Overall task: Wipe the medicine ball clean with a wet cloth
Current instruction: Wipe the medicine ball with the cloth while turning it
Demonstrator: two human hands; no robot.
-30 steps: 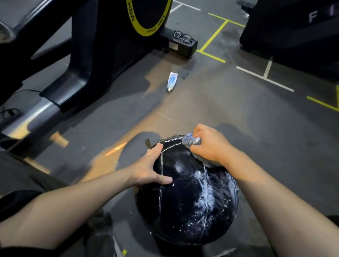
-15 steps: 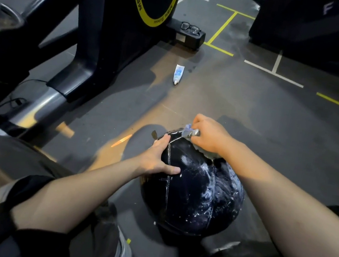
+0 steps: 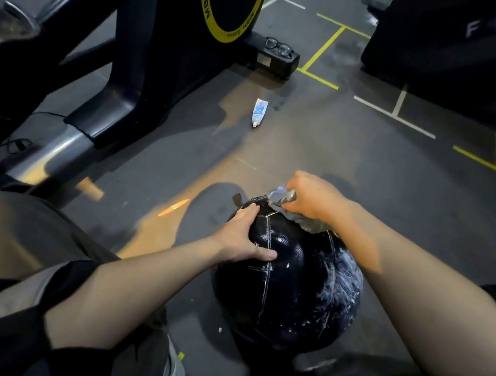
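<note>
- Black medicine ball (image 3: 293,288) resting on the dark gym floor (image 3: 367,178), between the person's knees, close to the lower middle of the view.
- White smears and flecks across the ball's right side; left panels darker, glossy, with pale seams showing.
- Left hand (image 3: 241,239) spread flat against the ball's upper left, fingers pointing up over the top, thumb stretched sideways along a seam: grip open, pressed on, not closed around anything.
- Right hand (image 3: 314,198) at the ball's top far edge, grip closed tight on a bunched grey cloth (image 3: 305,220).
- Cloth pressed onto the ball's top, one crumpled end sticking out past the knuckles, the rest trailing beneath the wrist.
- Small white tube (image 3: 259,112) with blue print lying on the floor, well apart from the ball, cap end toward the camera.
- Black-framed glasses (image 3: 278,47) set on the base foot of a dark exercise machine (image 3: 151,49) with a yellow-rimmed wheel.
- Yellow and white tape lines on the floor further back.
</note>
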